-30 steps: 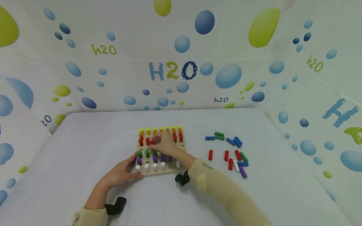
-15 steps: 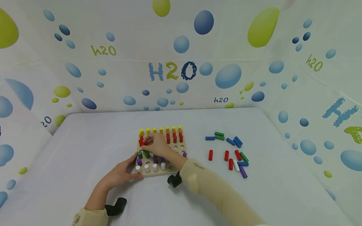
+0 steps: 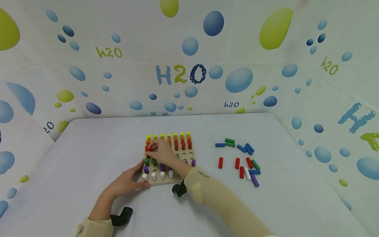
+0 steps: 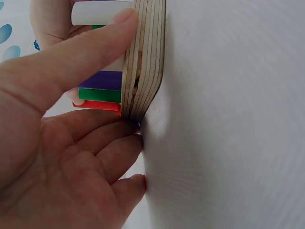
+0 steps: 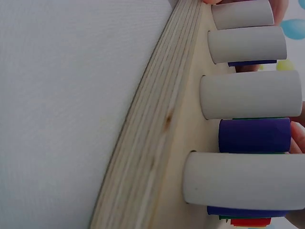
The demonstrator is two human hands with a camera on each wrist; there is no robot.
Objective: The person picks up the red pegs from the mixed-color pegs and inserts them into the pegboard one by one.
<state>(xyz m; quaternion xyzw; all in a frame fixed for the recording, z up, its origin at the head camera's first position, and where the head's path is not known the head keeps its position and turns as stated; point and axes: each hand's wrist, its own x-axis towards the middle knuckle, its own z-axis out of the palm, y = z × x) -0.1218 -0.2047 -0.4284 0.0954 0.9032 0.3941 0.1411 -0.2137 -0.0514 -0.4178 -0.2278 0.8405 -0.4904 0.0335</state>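
A wooden pegboard [image 3: 160, 182] lies on the table, with rows of yellow, orange, red, green, purple and white pegs standing in it. My left hand [image 3: 125, 181] grips its near left corner, thumb at the front edge and fingers along the left side. Over the board's left end, my right hand [image 3: 162, 153] pinches a red peg [image 3: 147, 150] between thumb and fingertips, close to the leftmost holes. Part of the board's middle is hidden under that hand. White pegs [image 5: 250, 95] fill much of the right wrist view, where my right fingers show only in part behind them.
Loose pegs lie right of the board: blue ones [image 3: 249, 149] and green ones [image 3: 229, 140] farther back, red ones [image 3: 220, 162], a white one [image 3: 247, 173] and a purple one [image 3: 254, 180] nearer. A printed curtain [image 3: 133, 82] hangs behind the table.
My right hand has moved left across the board with the red peg, from around the second and third columns to the leftmost one. My left hand has kept its place.
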